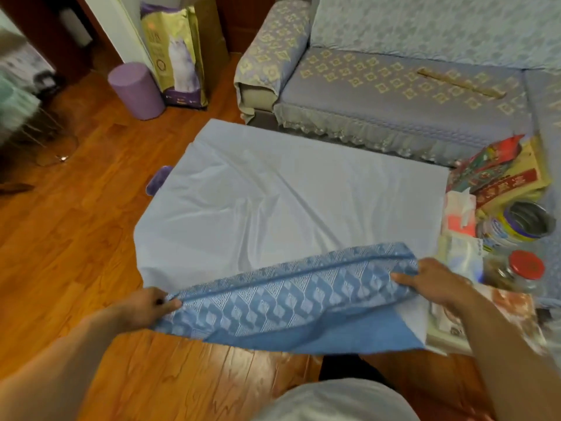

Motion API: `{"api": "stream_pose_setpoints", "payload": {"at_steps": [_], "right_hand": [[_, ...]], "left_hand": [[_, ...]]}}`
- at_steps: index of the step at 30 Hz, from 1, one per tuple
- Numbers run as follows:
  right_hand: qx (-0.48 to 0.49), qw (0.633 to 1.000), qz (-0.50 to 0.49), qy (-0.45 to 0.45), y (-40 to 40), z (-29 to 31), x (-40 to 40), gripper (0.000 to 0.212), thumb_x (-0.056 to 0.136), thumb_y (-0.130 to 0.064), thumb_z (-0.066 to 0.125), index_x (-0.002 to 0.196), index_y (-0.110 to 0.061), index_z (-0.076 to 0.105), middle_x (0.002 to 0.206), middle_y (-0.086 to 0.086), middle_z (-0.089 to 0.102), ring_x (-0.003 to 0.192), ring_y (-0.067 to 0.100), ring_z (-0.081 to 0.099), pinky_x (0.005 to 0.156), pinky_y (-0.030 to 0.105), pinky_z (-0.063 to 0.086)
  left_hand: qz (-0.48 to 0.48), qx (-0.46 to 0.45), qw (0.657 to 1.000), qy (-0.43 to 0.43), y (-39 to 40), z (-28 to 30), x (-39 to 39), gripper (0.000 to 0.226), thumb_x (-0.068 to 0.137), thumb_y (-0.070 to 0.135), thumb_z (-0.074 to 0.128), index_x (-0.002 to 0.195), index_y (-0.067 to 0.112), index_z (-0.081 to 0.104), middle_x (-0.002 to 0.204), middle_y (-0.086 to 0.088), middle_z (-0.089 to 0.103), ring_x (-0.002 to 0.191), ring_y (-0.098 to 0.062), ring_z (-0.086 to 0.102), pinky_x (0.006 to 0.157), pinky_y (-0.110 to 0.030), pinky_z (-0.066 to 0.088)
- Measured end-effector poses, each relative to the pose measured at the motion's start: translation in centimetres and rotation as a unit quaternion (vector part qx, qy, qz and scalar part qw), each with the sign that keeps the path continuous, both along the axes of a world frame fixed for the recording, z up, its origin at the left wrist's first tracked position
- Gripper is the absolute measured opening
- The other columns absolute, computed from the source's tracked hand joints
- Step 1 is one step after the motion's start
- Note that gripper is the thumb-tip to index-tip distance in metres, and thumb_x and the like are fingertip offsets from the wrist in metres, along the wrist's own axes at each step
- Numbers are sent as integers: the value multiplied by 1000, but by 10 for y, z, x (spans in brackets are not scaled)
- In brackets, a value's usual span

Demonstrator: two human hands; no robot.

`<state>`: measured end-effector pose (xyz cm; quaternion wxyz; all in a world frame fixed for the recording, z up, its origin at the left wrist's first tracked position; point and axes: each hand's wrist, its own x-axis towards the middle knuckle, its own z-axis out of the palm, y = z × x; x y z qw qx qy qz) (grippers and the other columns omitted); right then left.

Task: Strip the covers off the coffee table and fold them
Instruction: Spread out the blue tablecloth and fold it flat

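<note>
Now both hands, left hand (148, 305) and right hand (431, 281), pinching the cover's (288, 296) folded edge.

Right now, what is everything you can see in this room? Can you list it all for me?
cover: one, pale blue with a patterned blue face, spread flat, near edge lifted
sofa: one, blue with gold pattern, far side
cat food bag: one, purple and gold, standing at far left
purple cylinder: one, on the floor beside the bag
red-lidded jar: one, clear, right of the cover
metal tin: one, open, behind the jar
red packets: several, piled at right
wooden floor: brown
left hand: pinches the cover's near edge
right hand: grips the same edge
</note>
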<state>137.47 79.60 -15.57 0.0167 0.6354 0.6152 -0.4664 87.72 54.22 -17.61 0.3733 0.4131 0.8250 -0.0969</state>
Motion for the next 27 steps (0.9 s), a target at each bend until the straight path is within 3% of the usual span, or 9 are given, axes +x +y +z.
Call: {"api": "stream_pose_setpoints", "payload": {"at_steps": [2,5,8,11,13,18,21,23,27], "right_hand": [[-28,999,-15,20,43,-11,-2,24,87,-25,78,71,-9,68,64,3,66,64,20,61,62,31,43],[13,994,-102,39,118,-6,-5,26,89,-28,76,79,-5,68,82,12,70,75,26,62,68,33,47],[171,959,-227,16,218,20,5,47,93,-38,69,104,7,63,105,28,64,91,35,62,69,38,48],[341,908,-243,-18,301,49,17,56,90,-40,61,106,13,63,104,35,64,100,45,63,86,51,48],[363,900,-233,-58,337,49,25,51,92,-38,59,102,12,64,101,33,65,100,44,63,90,52,47],[219,963,-139,-81,329,-22,17,32,101,-23,53,99,3,71,104,16,68,95,29,62,80,37,47],[161,981,-47,-101,283,-61,-6,27,102,-18,54,96,-5,77,99,18,71,96,34,66,68,31,38],[223,964,5,-141,253,-72,-30,29,99,-20,57,84,-4,76,82,20,68,84,39,64,65,33,42],[384,905,173,-63,175,-81,-81,8,80,-18,71,73,-18,75,81,4,67,87,29,58,74,40,50]], "left_hand": [[-54,-44,995,69,83,20,-32,54,94,63,55,66,17,55,72,2,57,64,-14,48,57,-30,34],[-80,70,980,168,239,52,-48,56,93,66,54,89,14,73,134,1,59,110,-17,60,83,-33,49],[-16,229,939,256,398,101,8,45,100,51,51,103,12,72,107,-17,67,98,-39,66,80,-44,52],[125,427,877,179,513,118,75,43,105,45,40,121,10,60,120,-25,64,113,-46,59,92,-48,46],[79,457,882,78,551,86,103,47,103,42,44,140,13,49,131,-24,59,119,-42,56,96,-44,43],[-195,166,966,-34,491,-49,177,72,98,37,59,159,21,25,162,-19,26,148,-36,30,121,-40,26],[-12,86,962,-260,411,-68,203,55,99,23,64,149,15,42,135,-10,58,121,-22,58,99,-24,46],[212,41,899,-380,393,-60,202,35,99,27,63,132,15,56,114,-4,69,101,-19,67,83,-25,51],[436,-24,730,-525,391,-34,191,42,98,51,56,125,19,58,124,-16,68,116,-34,66,106,-55,47]]}}
